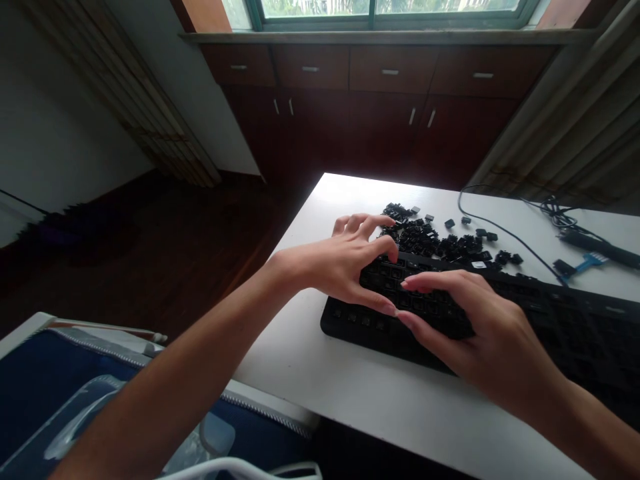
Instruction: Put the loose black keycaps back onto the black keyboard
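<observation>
A black keyboard (575,320) lies on the white table, its key sockets bare at the left end. My left hand (350,263) is over that end, fingers spread and slightly bent. Its fingertips reach the near side of a heap of loose black keycaps (420,237). Over the keyboard, my right hand (485,327) has its thumb and index finger apart, with nothing visible between them. The two thumb tips meet or nearly meet above the keys. The right hand's other fingers are mostly hidden.
On the white table (320,373), a black cable (505,223) runs behind the keyboard. At right lie a blue tool with a black end (593,260) and a dark, long handle (605,248). A blue-lined bin or cart (30,367) holding clear plastic stands lower left.
</observation>
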